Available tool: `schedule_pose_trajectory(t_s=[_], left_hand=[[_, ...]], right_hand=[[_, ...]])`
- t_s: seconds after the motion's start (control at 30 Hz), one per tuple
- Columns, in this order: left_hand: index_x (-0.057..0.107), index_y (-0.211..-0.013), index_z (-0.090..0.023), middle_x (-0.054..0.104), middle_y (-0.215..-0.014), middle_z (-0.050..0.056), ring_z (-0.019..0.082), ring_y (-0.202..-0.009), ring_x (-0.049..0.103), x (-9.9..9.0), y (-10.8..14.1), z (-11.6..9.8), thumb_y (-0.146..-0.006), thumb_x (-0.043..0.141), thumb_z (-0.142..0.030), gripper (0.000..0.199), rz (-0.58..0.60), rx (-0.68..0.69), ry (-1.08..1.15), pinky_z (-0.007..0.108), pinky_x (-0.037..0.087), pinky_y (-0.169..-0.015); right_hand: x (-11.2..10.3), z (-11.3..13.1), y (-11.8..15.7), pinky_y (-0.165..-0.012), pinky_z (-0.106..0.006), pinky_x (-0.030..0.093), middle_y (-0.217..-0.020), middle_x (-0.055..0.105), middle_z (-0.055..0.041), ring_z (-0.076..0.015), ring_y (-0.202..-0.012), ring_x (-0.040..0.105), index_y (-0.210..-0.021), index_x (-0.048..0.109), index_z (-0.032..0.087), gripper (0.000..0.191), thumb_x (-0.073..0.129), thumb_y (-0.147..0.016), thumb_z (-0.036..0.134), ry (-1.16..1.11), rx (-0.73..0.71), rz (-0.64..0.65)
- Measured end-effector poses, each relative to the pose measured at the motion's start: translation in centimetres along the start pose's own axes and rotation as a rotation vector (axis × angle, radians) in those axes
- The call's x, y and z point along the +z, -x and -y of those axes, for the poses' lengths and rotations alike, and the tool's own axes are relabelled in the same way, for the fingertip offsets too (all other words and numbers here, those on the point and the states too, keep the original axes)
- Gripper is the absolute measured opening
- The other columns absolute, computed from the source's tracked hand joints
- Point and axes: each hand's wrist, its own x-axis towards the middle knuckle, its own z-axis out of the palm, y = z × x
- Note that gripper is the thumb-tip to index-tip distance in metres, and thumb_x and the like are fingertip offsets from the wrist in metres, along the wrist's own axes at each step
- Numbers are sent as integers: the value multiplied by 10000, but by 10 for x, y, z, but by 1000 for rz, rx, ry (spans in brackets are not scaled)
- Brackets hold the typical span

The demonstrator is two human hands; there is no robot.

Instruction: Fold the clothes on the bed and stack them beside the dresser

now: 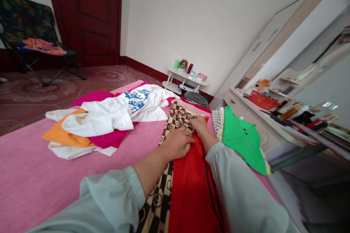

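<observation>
A long garment or cloth lies lengthwise in front of me, with a plain red part [188, 193] beside a brown-and-cream checked part [177, 113] printed with small faces. A black cord runs down the right side of the red. My left hand [177, 143] rests on the border of the two parts, its fingers curled into the red cloth. Just beyond it, my right hand [200, 125] has its thumb and fingers closed on the cloth near the far end. The fingertips of both hands are partly hidden.
White, orange and magenta clothes [109, 116] lie heaped left on the pink bed cover [22, 167]. A green top [240, 134] lies at the right edge, beside a cluttered dresser [246, 105]. Beyond are a small white shelf [188, 76] and a folding chair [27, 22].
</observation>
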Motion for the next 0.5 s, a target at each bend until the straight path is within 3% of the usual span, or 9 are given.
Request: schedule_pose_trajectory(t_s=[0.1, 0.2, 0.27, 0.33, 0.4, 0.5], left_hand=[[683, -933, -198, 676, -918, 46, 191, -888, 572, -2, -1, -2, -855, 449, -188, 247, -74, -110, -5, 309, 442, -837], [671, -815, -190, 667, -837, 60, 186, -828, 581, -5, -1, -4, -919, 389, -273, 312, -57, -205, -30, 296, 436, -788], [668, -781, -190, 668, -824, 68, 192, -828, 588, -4, -2, -4, -928, 382, -307, 343, -35, -238, -38, 294, 433, -779], [675, -776, -195, 672, -823, 67, 197, -830, 595, -2, -3, -1, -920, 401, -318, 333, -23, -257, -31, 292, 432, -770], [678, -756, -201, 674, -823, 60, 194, -813, 601, 2, -3, 3, -902, 430, -330, 315, -13, -291, -11, 283, 429, -739], [662, -680, -201, 669, -775, 39, 170, -733, 596, 7, -4, 11, -888, 440, -366, 346, 1, -383, 52, 261, 412, -678]], right_hand=[[-12, -9, 11, -800, -314, 482, -984, 680, -109, -220, -887, 625, -1000, 631, 115, 319, 578, -707, 230, 28, -10, -164], [-21, -11, 21, -935, -376, 431, -1099, 639, -129, -235, -1022, 576, -1090, 606, 128, 350, 519, -767, 229, 123, -227, -323], [-22, -15, 25, -1006, -402, 381, -1132, 638, -109, -234, -1108, 537, -1080, 634, 166, 308, 479, -823, 236, 229, -439, -207], [-20, -21, 27, -1046, -415, 349, -1228, 610, -92, -224, -1195, 492, -1127, 638, 196, 329, 426, -878, 231, 326, -549, 52], [-15, -27, 25, -1063, -440, 334, -1363, 518, -79, -223, -1275, 434, -1243, 580, 213, 386, 374, -918, 228, 407, -542, 238], [-12, -28, 23, -1072, -492, 312, -1460, 399, -76, -249, -1337, 364, -1344, 490, 230, 423, 356, -944, 256, 475, -452, 310]])
